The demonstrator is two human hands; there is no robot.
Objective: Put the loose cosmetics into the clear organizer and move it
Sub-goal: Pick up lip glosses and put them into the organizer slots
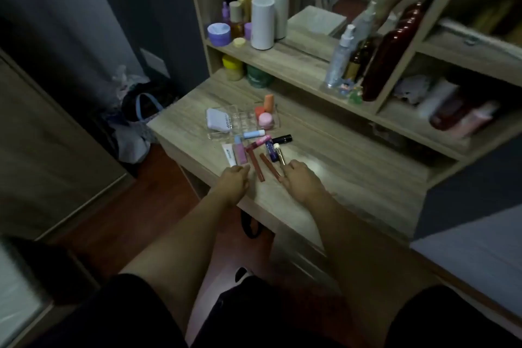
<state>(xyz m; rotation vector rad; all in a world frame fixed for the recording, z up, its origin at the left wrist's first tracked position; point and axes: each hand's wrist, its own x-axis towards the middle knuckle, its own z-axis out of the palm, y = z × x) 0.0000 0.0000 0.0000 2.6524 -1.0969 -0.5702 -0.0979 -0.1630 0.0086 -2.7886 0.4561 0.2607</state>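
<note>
Wood-grain dressing table carries the clear organizer, which sits toward the far left part of the top, with a pale lilac compact in its left section and a pink jar and an orange tube at its right end. Loose cosmetics lie on the table just in front of it: a light blue stick, a white tube, a pink gloss tube, two reddish-brown lip pencils, a dark blue tube, a black tube and a thin gold piece. Both hands rest near the front edge, close to these items. The left hand is loosely curled with its fingers folded in, and holds nothing that I can see. The right hand lies flatter, fingers partly bent and pointing at the nearer lip pencil, its fingertips just beside it; whether they touch is unclear. Shelves behind hold bottles and jars
</note>
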